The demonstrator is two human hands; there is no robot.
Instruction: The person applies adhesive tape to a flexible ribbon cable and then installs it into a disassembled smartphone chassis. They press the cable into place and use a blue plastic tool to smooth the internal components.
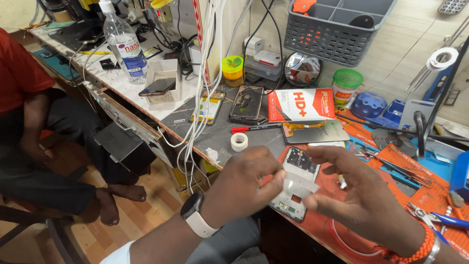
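Your hands pinch a white strip over the opened phone.

Left hand (pixel 249 181) and right hand (pixel 359 195) grip the white strip (pixel 299 186), probably tape, its long axis left-right, above the opened phone (pixel 299 171).

Between my left hand (pixel 244 183) and my right hand (pixel 364 195) sits a thin, glossy clear plastic film (pixel 299 186). The opened phone (pixel 296 182) below shows matt white plastic (dark inside). The mat (pixel 337 220) looks like smooth orange rubber, the basket (pixel 337 29) matt grey plastic.
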